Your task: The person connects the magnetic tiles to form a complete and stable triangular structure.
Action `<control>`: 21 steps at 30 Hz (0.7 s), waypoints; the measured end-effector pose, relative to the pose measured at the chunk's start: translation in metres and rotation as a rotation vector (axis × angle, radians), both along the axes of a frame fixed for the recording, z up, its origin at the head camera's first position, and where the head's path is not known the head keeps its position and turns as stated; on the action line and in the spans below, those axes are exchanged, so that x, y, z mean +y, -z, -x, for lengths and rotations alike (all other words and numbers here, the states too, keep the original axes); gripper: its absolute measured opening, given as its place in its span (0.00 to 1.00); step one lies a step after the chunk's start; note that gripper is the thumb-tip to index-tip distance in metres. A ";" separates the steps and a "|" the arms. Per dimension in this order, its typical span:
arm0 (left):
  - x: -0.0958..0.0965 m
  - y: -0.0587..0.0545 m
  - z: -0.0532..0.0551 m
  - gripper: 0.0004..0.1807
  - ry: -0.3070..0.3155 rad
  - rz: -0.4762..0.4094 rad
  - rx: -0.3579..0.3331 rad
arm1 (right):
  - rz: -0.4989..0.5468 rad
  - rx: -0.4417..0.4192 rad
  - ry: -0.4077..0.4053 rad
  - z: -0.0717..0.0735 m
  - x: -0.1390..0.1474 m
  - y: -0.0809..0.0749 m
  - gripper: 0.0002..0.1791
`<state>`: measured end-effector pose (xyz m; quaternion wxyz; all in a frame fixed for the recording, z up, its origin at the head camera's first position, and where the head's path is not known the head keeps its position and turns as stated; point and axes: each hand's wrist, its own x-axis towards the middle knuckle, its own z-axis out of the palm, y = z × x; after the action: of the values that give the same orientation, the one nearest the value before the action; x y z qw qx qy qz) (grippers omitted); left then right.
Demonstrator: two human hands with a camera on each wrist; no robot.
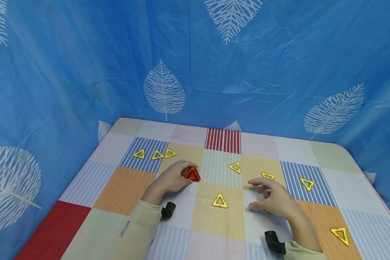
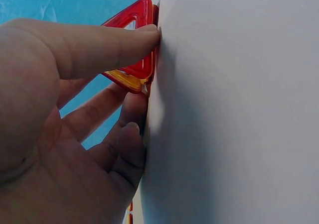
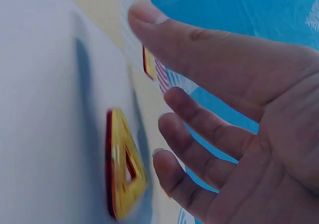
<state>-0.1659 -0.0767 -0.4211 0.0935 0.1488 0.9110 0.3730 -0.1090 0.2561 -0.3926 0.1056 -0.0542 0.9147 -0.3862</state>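
Note:
My left hand (image 1: pixel 173 177) grips a small upright shape built of red triangle tiles (image 1: pixel 193 174), thumb on the near side and fingers around the far side. In the left wrist view the thumb presses on a red triangle (image 2: pixel 148 16), with a yellow-orange edge (image 2: pixel 127 79) below it, close on the cloth. My right hand (image 1: pixel 274 198) hovers with fingers spread and nothing between them. Below it lies a yellow triangle tile (image 3: pixel 118 152), mostly hidden by the hand in the head view. Another yellow tile (image 1: pixel 268 175) lies just beyond its fingertips.
The table wears a patchwork cloth (image 1: pixel 214 231). One yellow triangle (image 1: pixel 220 205) lies between the hands, another (image 1: pixel 235 167) farther back. Several more lie back left (image 1: pixel 157 156) and at right (image 1: pixel 308 184), (image 1: pixel 340 235). A blue leaf-print curtain (image 1: pixel 198 94) surrounds the table.

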 end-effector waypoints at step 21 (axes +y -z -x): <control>0.000 -0.001 0.000 0.28 -0.005 0.001 -0.003 | 0.003 -0.110 -0.048 -0.001 0.027 0.006 0.37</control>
<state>-0.1658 -0.0765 -0.4203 0.0942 0.1460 0.9115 0.3728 -0.1079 0.2833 -0.3986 0.1648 -0.0551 0.9055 -0.3872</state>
